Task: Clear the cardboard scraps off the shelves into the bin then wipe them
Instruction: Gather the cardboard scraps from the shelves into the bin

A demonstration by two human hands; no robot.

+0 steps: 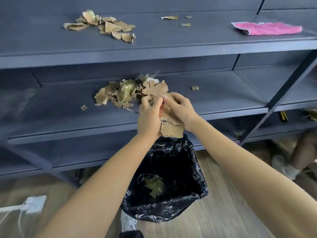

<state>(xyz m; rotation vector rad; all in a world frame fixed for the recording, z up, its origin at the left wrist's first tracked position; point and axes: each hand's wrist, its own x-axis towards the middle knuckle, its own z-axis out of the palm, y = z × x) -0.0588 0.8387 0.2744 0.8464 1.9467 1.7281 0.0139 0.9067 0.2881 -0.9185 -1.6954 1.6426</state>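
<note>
Along the dark shelving unit, two levels carry cardboard: the upper shelf has a loose pile at its left, a few small bits nearer the middle and a pink cloth at its right, and the middle shelf holds a bigger heap. Below the shelf edge on the floor stands the bin, lined with a black bag, with one crumpled wad already at the bottom.

Both hands are cupped together around a handful of scraps at the front edge of the middle shelf, the left hand closing in from one side, the right hand from the other. The bundle looks loosely held, with a torn piece hanging out underneath, just over the bin's far rim.

The likeliest slip is that piece dropping against the rim or behind the bin, since the hands sit over the far edge and not the opening. Smaller bits may sift between the fingers onto the floor. Lone chips at the left and right of the heap are easily missed and may smear about once wiping starts.
</note>
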